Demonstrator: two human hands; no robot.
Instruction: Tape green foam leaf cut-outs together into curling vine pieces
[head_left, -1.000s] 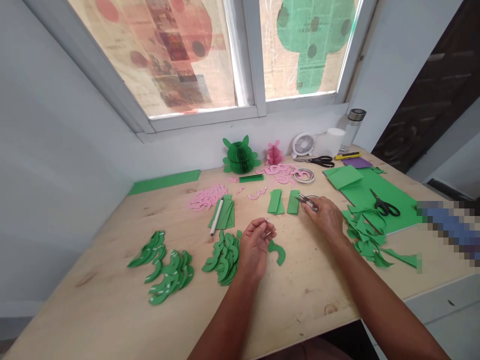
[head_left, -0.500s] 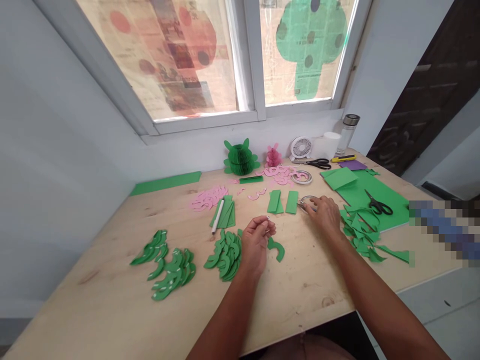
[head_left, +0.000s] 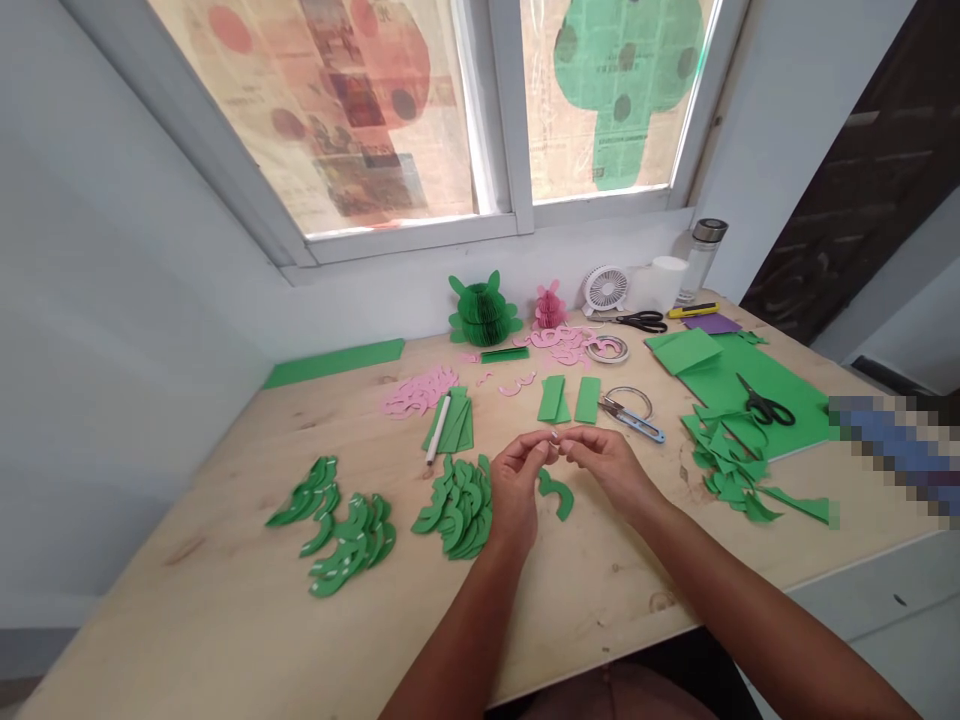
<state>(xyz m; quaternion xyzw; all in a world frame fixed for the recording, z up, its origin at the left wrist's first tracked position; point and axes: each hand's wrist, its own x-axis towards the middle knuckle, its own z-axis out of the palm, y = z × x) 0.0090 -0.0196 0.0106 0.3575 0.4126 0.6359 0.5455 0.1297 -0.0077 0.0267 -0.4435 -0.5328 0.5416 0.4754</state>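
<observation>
My left hand [head_left: 517, 480] and my right hand [head_left: 606, 465] meet fingertip to fingertip over the table's middle. Both are closed in a pinch on a tiny piece of white tape [head_left: 554, 436] between them. Just below the fingers lies a single curved green paper piece [head_left: 557, 496]. A heap of such green paper curves [head_left: 459, 510] sits against my left hand's outer side. Beyond my right hand are blue-handled thread snips [head_left: 636, 421], lying over the edge of a thin tape roll [head_left: 649, 396].
Left are green curves with white tape bits [head_left: 352, 545]. Green strips [head_left: 459, 428] lie under a white pen [head_left: 438, 428]. Pink cutouts [head_left: 424, 390], a green paper ball figure [head_left: 484, 315] and a small fan [head_left: 606, 288] stand behind. Black scissors [head_left: 766, 405] and green scraps [head_left: 724, 455] lie right.
My right hand has left the thread snips and tape roll and come left to meet my left hand. The snips now lie in full view. The camera view has shifted slightly.
</observation>
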